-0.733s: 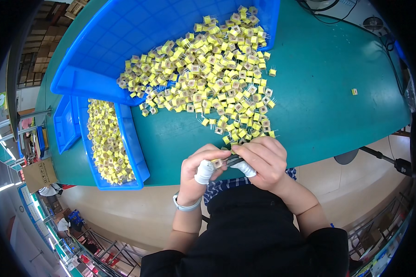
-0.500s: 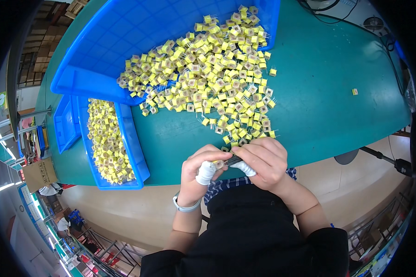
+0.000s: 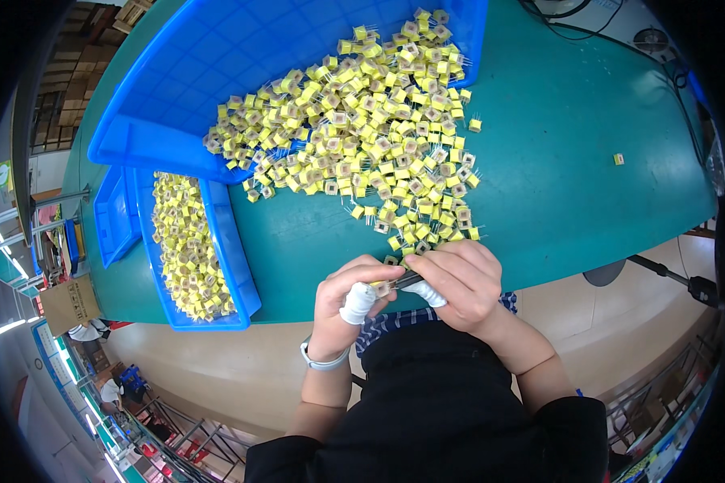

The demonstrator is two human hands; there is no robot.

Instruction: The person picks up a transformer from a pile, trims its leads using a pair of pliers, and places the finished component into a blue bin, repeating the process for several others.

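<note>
My left hand point(image 3: 345, 294) is closed in a pinch round a small yellow wire-legged component point(image 3: 384, 286), most of it hidden by the fingers. My right hand point(image 3: 464, 282) grips a slim dark hand tool point(image 3: 411, 278) whose tip meets that component; its exact kind is hidden. White wraps cover a digit on each hand. Both hands are together at the table's near edge. Just beyond them spreads a heap of yellow components point(image 3: 395, 149) with thin metal pins, spilling out of a large tipped blue bin point(image 3: 165, 101).
A smaller blue bin point(image 3: 235, 258) full of similar components stands at the left, with a shallow blue tray point(image 3: 114, 225) beside it. One loose component point(image 3: 619, 159) lies on the green table point(image 3: 556, 177) at the right. Cables point(image 3: 685, 113) run along the far right edge.
</note>
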